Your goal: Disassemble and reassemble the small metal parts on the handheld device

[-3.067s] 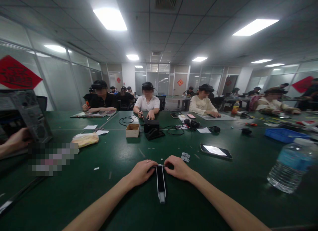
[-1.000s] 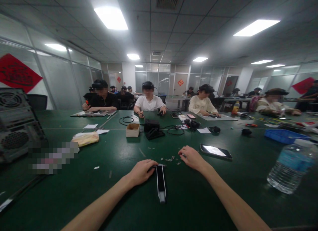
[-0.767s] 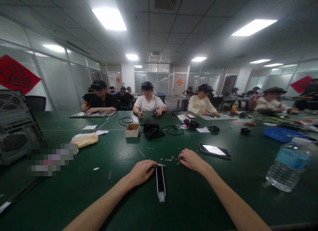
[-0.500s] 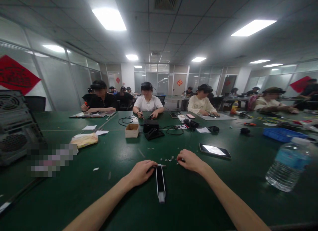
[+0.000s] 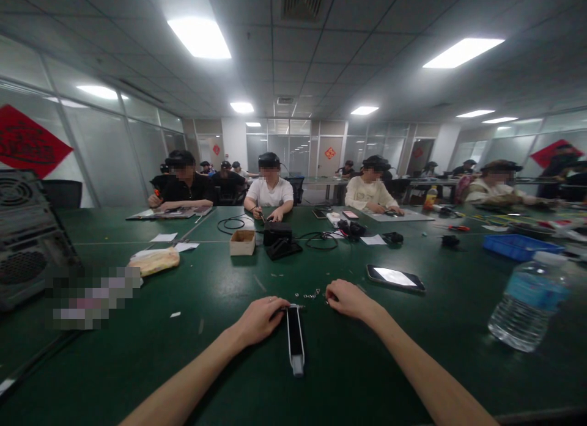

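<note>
Left hand point(image 5: 262, 319): fingers at the top end of long narrow device point(image 5: 296, 340), which lies just right of it. Right hand point(image 5: 351, 299): curled beside small nuts point(image 5: 310, 296); grasp unclear.

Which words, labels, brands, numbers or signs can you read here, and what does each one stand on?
No text can be read for certain.
Large red sign, left glass wall: dark characters, too blurred to quote.
Door sign: too small.
Water bottle: blue label, too blurred.
Phone: bright screen, nothing legible.
</note>
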The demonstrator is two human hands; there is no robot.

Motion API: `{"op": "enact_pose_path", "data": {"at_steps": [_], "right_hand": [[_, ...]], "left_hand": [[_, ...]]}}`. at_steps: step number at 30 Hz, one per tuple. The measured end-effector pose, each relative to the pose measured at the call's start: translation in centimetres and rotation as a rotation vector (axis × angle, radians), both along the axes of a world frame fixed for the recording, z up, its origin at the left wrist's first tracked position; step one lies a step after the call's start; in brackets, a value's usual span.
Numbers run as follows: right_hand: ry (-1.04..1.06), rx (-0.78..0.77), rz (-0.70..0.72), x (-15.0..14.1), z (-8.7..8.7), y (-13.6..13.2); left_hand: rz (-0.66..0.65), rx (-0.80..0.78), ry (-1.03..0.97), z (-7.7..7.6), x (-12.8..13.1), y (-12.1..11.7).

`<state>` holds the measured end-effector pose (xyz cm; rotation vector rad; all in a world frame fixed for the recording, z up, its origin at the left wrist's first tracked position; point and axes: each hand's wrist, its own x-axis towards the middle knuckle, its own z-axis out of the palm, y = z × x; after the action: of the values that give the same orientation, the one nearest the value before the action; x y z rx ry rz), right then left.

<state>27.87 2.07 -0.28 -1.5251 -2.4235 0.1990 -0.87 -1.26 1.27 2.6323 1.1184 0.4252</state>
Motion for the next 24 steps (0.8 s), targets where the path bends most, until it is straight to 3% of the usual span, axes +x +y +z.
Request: {"op": "enact_pose_path", "data": {"at_steps": [15, 24], "right_hand": [[-0.163, -0.061, -0.079, -1.7, 2.4, -1.6], [-0.142, 0.006, -0.073, -2.2, 2.2, -1.8]], "left_hand": [[-0.019, 0.023, -0.014, -0.9, -0.2, 0.6], [-0.037, 0.055, -0.052, -1.5, -0.3, 0.7]]}}
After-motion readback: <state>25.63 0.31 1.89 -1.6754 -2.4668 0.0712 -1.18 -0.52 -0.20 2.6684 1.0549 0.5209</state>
